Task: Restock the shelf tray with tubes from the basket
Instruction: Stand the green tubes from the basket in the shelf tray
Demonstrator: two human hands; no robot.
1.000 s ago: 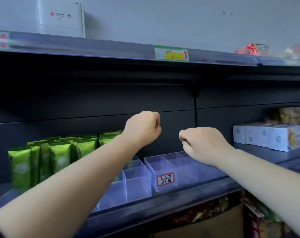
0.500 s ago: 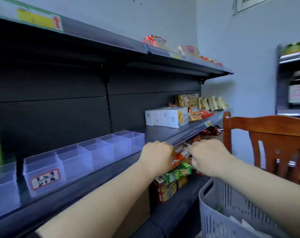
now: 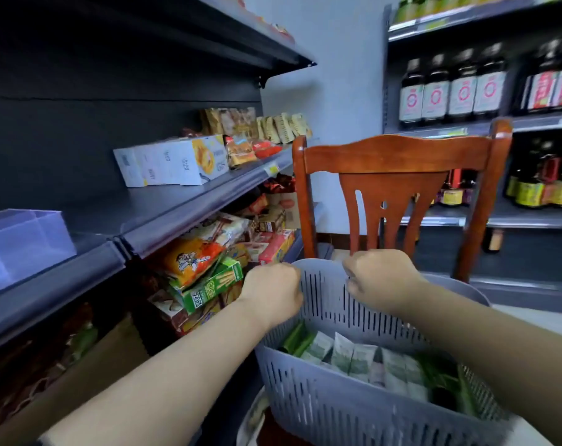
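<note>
Both hands are curled into fists holding nothing: the left hand point(image 3: 273, 294) at the far left rim of the grey basket point(image 3: 324, 410), the right hand point(image 3: 381, 280) over its far rim. Green-and-white tubes point(image 3: 353, 355), apparently sachet-like, lie inside. The clear shelf tray point(image 3: 25, 243) sits at the shelf's front edge.
</note>
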